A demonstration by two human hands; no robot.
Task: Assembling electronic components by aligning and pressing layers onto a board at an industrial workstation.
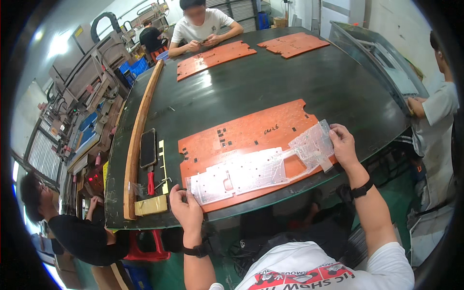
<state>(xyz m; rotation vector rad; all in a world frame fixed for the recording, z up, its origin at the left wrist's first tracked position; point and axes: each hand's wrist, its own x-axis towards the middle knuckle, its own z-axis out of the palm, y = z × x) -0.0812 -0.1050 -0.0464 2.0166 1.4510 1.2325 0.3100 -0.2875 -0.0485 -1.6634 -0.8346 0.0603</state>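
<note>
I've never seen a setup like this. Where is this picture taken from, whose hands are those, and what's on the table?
There's no robot: a person wears a fisheye camera on their head, looking down, so straight edges bend. The bare hands in front are theirs. The right hand pinches the right end of a silvery sheet; the left hand is at its left end, though whether it grips or only touches is unclear. The sheet lies over an orange board on a dark table. To the left are a phone, a red-handled tool and a wooden bar.
</note>
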